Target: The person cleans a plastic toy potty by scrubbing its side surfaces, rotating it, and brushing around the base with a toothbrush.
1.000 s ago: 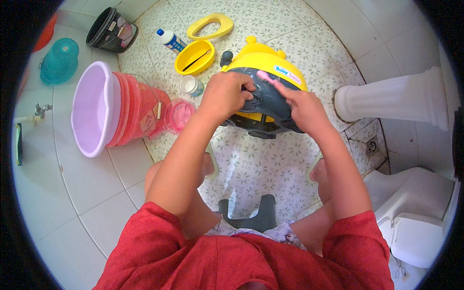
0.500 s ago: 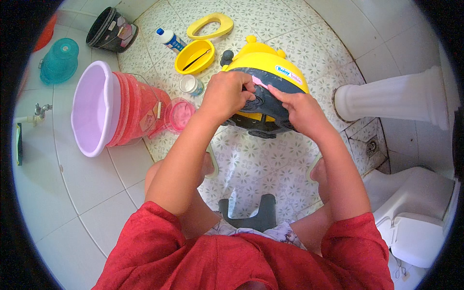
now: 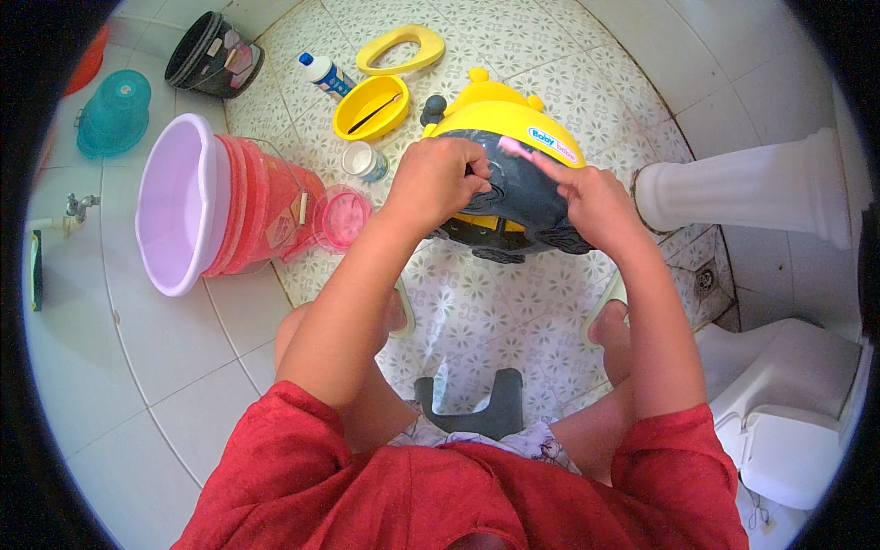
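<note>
A yellow and dark grey child's potty (image 3: pixel 502 117), shaped like a toy car, stands on the floor in front of me. My left hand (image 3: pixel 438 179) is closed with curled fingers on its dark front; the exact grip is hidden. In my right hand (image 3: pixel 594 200) is a small pink brush (image 3: pixel 513 147), perhaps a toothbrush, its head against the dark surface just below the yellow top. My right index finger stretches along the handle. A yellow bowl (image 3: pixel 340 117) with a dark thin stick-like tool (image 3: pixel 373 114) in it lies beyond my left hand.
A white bottle with a blue cap (image 3: pixel 323 73), a yellow ring seat (image 3: pixel 431 46) and a small jar (image 3: pixel 364 161) stand nearby. Left are a red bucket (image 3: pixel 252 206), a lilac basin (image 3: pixel 156 215) and a pink scoop (image 3: pixel 344 218). A white pedestal (image 3: pixel 742 188) rises at right.
My right hand and the pink brush have shifted right and slightly up along the potty's dark front. The left hand stays in nearly the same place.
</note>
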A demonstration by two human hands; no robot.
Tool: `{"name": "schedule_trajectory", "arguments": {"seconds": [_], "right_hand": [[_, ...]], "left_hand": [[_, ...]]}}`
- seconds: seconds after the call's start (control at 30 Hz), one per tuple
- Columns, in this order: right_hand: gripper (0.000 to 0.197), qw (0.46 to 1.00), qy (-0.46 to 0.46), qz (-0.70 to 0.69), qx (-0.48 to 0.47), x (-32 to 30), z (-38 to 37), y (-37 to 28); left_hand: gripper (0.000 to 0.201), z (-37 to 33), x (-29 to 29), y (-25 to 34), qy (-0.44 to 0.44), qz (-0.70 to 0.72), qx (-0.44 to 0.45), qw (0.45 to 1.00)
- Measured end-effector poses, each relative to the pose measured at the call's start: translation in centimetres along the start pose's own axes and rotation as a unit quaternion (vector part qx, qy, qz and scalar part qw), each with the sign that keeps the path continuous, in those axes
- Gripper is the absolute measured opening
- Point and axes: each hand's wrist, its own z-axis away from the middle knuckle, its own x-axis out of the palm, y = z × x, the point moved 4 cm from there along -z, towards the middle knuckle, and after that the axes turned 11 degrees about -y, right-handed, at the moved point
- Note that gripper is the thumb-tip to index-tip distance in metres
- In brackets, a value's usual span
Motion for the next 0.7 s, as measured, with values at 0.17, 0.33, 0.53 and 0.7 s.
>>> {"name": "schedule_trajectory", "arguments": {"seconds": [0.17, 0.33, 0.53, 0.7], "right_hand": [[0.057, 0.998, 0.046, -0.006, -0.036, 2.1, -0.6, 0.6], [0.059, 0.995, 0.031, -0.013, -0.097, 1.9, -0.3, 0.0], [0.054, 0.994, 0.095, -0.032, -0.035, 1.9, -0.5, 0.8], [0.051, 0.996, 0.035, -0.016, -0.085, 2.5, -0.6, 0.4]], "left_hand": [[0.014, -0.3, -0.1, 0.4, -0.024, -0.016, -0.052, 0.998], [0.013, -0.1, -0.3, -0.5, 0.014, -0.022, -0.015, 1.0], [0.013, -0.2, -0.5, 0.1, 0.004, -0.034, -0.034, 0.999], [0.014, -0.1, -0.6, 0.1, -0.016, -0.038, -0.07, 0.997]]}}
